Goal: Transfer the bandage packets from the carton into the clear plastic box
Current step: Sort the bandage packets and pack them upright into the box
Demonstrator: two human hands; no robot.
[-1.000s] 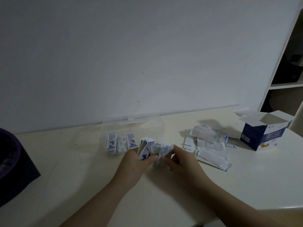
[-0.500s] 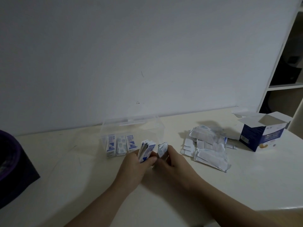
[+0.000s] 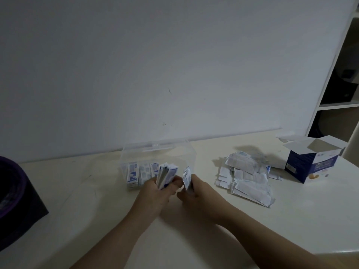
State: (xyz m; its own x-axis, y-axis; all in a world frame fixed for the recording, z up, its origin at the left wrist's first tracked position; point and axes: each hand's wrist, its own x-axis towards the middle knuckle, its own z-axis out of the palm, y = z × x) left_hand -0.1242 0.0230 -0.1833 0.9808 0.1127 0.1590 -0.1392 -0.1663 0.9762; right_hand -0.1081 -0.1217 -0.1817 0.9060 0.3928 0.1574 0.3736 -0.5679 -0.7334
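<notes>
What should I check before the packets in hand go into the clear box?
1. Left hand grips its stack of packets: ok.
2. Right hand pinches a smaller bunch: ok.
3. Room in the clear plastic box right of the standing packets: ok.
4. Box top open: cannot tell through the clear walls.
5. Loose pile on the table all transferred: not ok.
6. Carton emptied: cannot tell, inside hidden.
</notes>
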